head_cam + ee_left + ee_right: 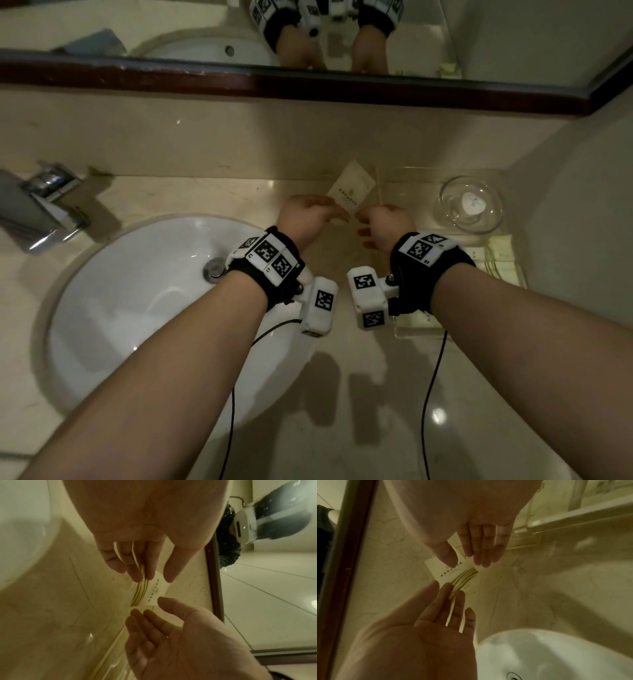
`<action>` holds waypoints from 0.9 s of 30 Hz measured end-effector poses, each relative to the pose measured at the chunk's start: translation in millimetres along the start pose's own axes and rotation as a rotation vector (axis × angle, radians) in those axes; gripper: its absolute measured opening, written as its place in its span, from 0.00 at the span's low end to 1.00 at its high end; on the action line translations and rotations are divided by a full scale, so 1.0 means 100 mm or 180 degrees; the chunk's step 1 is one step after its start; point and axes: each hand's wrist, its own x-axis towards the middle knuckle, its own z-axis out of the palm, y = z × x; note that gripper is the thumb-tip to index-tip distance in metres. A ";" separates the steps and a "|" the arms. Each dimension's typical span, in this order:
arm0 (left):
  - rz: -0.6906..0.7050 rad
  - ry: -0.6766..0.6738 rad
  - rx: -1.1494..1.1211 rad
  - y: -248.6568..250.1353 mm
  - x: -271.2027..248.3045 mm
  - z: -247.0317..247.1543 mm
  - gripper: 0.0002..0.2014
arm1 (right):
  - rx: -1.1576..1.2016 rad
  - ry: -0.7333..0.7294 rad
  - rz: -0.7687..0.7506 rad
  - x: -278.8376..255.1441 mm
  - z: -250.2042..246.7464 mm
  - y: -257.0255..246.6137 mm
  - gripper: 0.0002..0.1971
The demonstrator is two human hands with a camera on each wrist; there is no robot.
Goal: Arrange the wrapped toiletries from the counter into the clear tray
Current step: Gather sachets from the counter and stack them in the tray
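Observation:
A cream wrapped packet point(351, 186) with gold stripes is tilted up just left of the clear tray point(445, 170), close to the back wall. My left hand point(339, 216) holds its near end between thumb and straight fingers point(135, 574); the stripes show through the gaps between the fingers. My right hand point(361, 222) is spread open at the packet's other end, with the thumb tip point(161, 599) touching a corner. The right wrist view shows the packet point(441, 570) between both hands. More cream packets point(496, 263) lie inside the tray.
A round glass dish point(493, 222) holding a small white soap point(472, 204) sits at the tray's back. The white basin point(154, 301) and chrome faucet point(37, 202) are to the left. The mirror frame point(308, 89) runs above the backsplash, and a wall closes the right side.

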 end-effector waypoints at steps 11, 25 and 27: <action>-0.0053 -0.0694 -0.0079 0.03 -0.65 0.09 0.05 | 0.0302 -0.0286 0.0076 -0.35 -0.32 0.25 0.10; 0.0071 -0.0160 -0.0282 0.01 -1.25 0.84 0.14 | 0.0890 0.0196 0.0050 -0.88 -1.26 0.63 0.05; 0.0075 -0.0284 -0.0309 -0.03 -1.28 0.96 0.14 | 0.0883 0.0261 0.0117 -0.87 -1.38 0.73 0.10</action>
